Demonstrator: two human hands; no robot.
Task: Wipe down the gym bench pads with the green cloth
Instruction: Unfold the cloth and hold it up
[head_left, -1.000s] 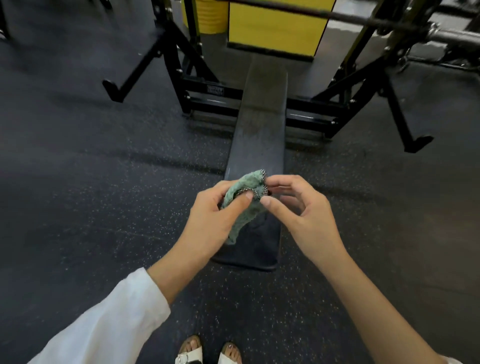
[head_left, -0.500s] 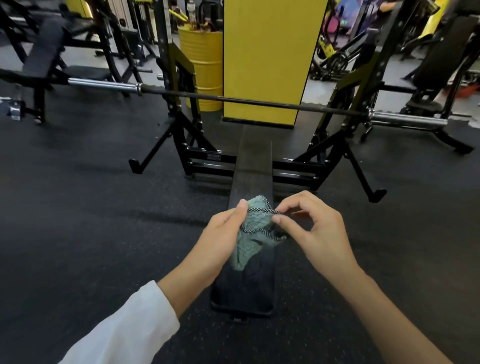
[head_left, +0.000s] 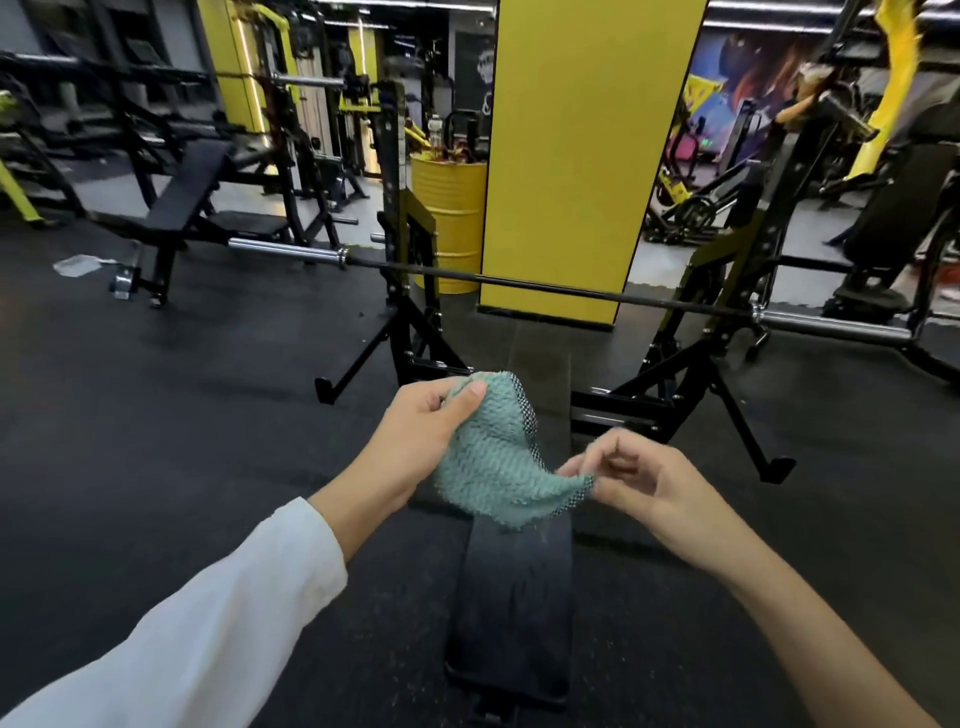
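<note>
The green cloth (head_left: 496, 457), with a dark stitched edge, hangs spread in the air between my hands above the black flat bench pad (head_left: 511, 618). My left hand (head_left: 415, 436) pinches its upper left corner with thumb and fingers. A lower right corner of the cloth is pinched between the fingertips of my right hand (head_left: 639, 478). The pad runs from just in front of me away toward the rack; the cloth and my hands hide its middle part.
A barbell (head_left: 545, 288) lies across the black rack uprights (head_left: 400, 249) beyond the pad. A yellow pillar (head_left: 582, 156) and a yellow drum (head_left: 449, 208) stand behind. An incline bench (head_left: 187, 192) is at the left. Dark rubber floor (head_left: 182, 441) lies on both sides.
My hands have pulled apart, and the bunched cloth has opened out between them. The view has tilted up, showing more of the gym.
</note>
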